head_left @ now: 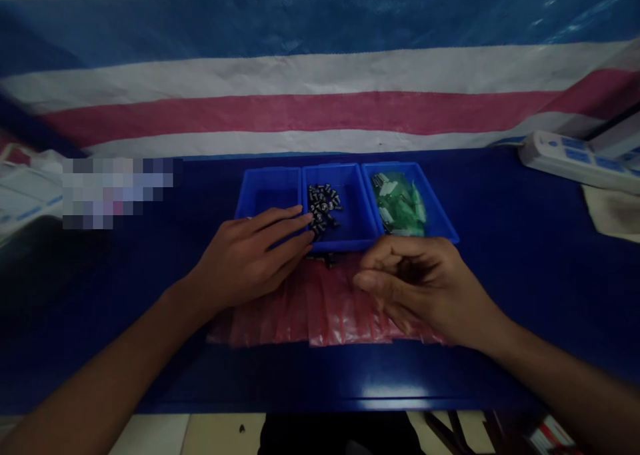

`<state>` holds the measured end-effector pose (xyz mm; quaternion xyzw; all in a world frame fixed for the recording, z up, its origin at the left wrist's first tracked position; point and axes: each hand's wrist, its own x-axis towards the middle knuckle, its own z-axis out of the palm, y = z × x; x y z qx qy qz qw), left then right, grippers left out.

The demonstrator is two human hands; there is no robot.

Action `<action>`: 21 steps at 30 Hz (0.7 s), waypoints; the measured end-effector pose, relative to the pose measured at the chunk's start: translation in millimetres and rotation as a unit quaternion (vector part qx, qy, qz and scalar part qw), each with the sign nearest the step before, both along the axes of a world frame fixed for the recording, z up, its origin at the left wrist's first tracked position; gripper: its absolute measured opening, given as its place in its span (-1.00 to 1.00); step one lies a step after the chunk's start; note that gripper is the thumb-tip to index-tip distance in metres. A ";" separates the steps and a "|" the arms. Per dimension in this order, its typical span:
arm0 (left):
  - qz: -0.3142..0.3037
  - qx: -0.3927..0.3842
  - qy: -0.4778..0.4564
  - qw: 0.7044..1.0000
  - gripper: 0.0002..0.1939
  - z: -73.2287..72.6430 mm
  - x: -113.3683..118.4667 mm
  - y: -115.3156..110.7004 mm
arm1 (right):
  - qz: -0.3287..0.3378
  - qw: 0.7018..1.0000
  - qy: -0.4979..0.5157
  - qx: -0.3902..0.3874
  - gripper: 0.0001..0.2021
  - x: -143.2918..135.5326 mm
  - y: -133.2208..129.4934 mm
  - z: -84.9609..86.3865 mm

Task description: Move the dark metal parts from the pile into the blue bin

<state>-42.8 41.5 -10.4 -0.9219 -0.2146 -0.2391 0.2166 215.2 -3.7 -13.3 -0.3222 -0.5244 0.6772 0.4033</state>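
My left hand [257, 252] lies flat with its fingers stretched, the tips at the near left wall of the middle blue tray [357, 222]. Small black screws [325, 205] are heaped in the left part of that tray. My right hand [425, 282] is closed in a pinch in front of the right blue tray [440, 225]; whatever its fingers hold, if anything, is hidden. Beneath both hands is a row of overlapping red-tinted plastic bags [325, 308]. A few dark pieces [329, 260], perhaps screws, lie at their top edge.
Beside the middle tray stands a left blue tray [267, 175]. The right one contains green plastic bags [407, 205] and pale metallic pieces [385, 188]. A white power strip [555, 152] is at the table's right. Behind the blue table [400, 375] hangs a striped sheet [320, 75].
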 end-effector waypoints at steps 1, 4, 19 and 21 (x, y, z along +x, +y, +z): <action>-0.001 -0.002 -0.004 1.000 -0.88 -0.6 -0.1 0.4 | -0.008 1.000 0.000 -0.003 -0.75 0.2 1.0 -1.4; -0.003 -0.008 -0.013 1.000 -0.89 -2.4 -0.7 0.9 | -0.062 0.998 0.016 0.028 -0.77 0.9 5.0 -5.9; -0.003 -0.009 -0.010 1.000 -0.87 -1.9 1.1 0.9 | -0.088 0.713 -0.322 0.616 -0.76 6.1 6.7 -17.4; -0.006 -0.009 -0.014 1.000 -0.86 -2.0 1.1 0.8 | -0.052 0.639 -0.357 0.679 -0.75 6.7 8.6 -18.2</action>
